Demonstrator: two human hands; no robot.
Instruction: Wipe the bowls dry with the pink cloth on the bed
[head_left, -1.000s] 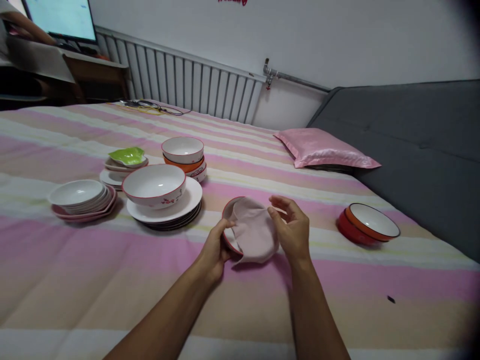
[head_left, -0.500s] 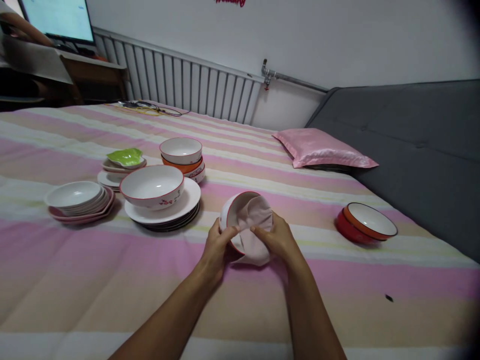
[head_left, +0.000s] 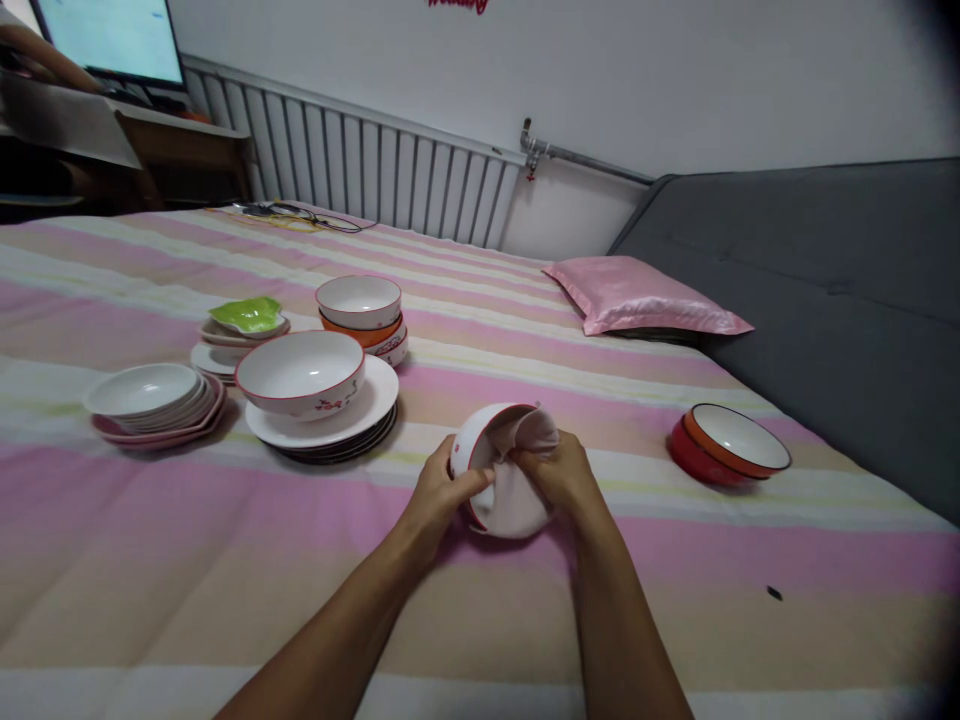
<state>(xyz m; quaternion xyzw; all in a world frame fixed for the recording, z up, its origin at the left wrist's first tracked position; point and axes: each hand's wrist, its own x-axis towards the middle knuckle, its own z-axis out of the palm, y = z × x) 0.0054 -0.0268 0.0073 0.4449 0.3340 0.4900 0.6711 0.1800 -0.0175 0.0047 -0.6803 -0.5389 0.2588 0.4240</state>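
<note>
A white bowl (head_left: 468, 440) with a red rim is tilted on its side just above the striped bedspread, its opening turned toward the right. My left hand (head_left: 442, 492) is closed on its left side, thumb inside the rim. Bunched in my right hand (head_left: 564, 474) is a pale pink cloth (head_left: 517, 500), pressed into the bowl and over its right edge. The cloth hides much of the bowl's inside and lower right rim.
Left of my hands, a large bowl (head_left: 304, 375) sits on stacked plates (head_left: 382, 400). Beyond are stacked bowls (head_left: 360, 300), small dishes (head_left: 146, 390) and a green leaf-shaped dish (head_left: 251, 314). Orange and red bowls (head_left: 731, 445) stand right, a pink pillow (head_left: 645, 295) behind. A person's arm (head_left: 52, 60) shows far left.
The bowl has shifted slightly right and down and turned in my hands. My right hand has pushed the cloth around, so it now folds up at the bowl's upper right rim.
</note>
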